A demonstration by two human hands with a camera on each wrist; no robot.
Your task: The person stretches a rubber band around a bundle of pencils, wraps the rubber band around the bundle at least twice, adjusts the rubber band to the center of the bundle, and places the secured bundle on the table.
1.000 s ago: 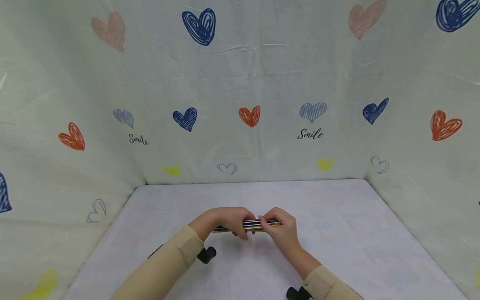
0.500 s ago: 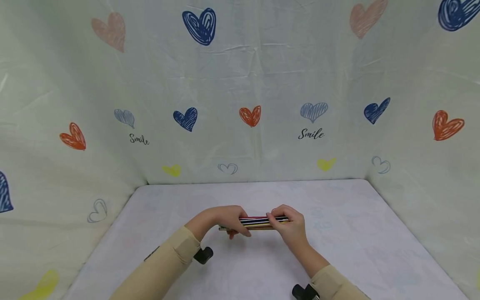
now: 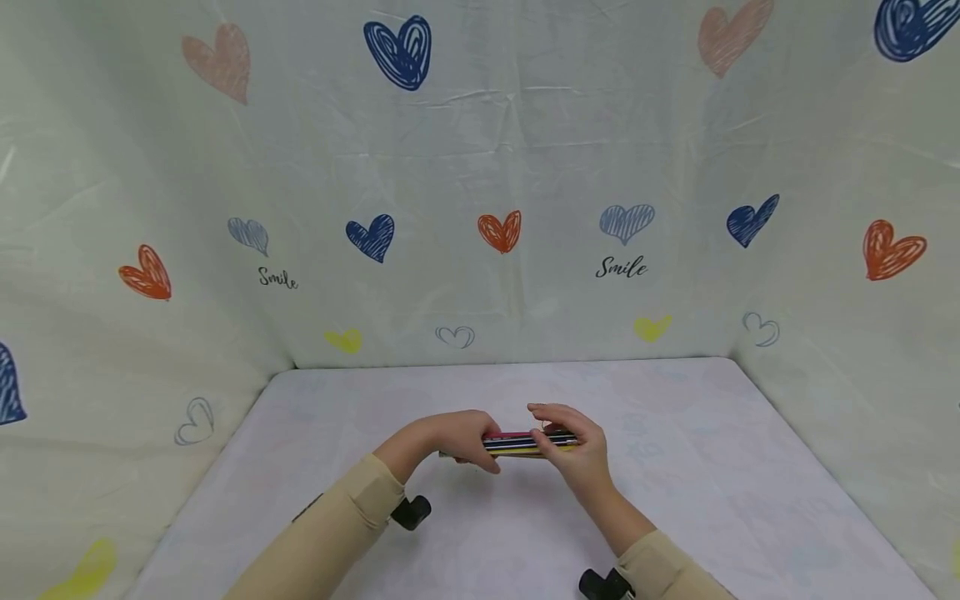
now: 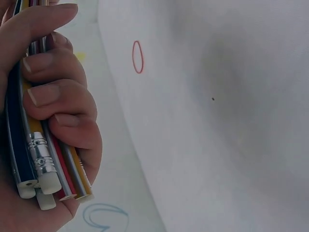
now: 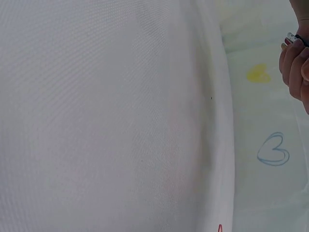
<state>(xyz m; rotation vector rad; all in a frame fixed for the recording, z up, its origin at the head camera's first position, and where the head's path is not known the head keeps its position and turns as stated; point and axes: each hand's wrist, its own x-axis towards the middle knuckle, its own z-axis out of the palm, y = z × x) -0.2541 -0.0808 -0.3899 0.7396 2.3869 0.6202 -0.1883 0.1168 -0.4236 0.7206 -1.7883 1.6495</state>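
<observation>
A bundle of several pencils (image 3: 513, 445) in dark blue, red, yellow and silver lies level above the table between the two hands. My left hand (image 3: 459, 432) grips its left part. In the left wrist view, the left hand's fingers (image 4: 58, 94) curl round the bundle, and white erasers and flat ends (image 4: 49, 183) show below them. At the bundle's right end, my right hand (image 3: 585, 458) holds the pencils with its thumb in front; its index finger is raised above them. The right hand's other fingers are mostly hidden. In the right wrist view, only the left hand (image 5: 292, 67) is clearly recognisable, at the edge.
A white-covered table (image 3: 420, 533) spreads beneath the hands. Behind and beside it hangs a pale curtain (image 3: 555, 167) printed with hearts and "Smile". A dark wrist camera (image 3: 411, 512) is on the left arm and another dark wrist camera (image 3: 606, 585) on the right.
The right hand has shifted right along the bundle, baring more of the pencils' middle, and its index finger has lifted. The left hand keeps its grip and has hardly moved.
</observation>
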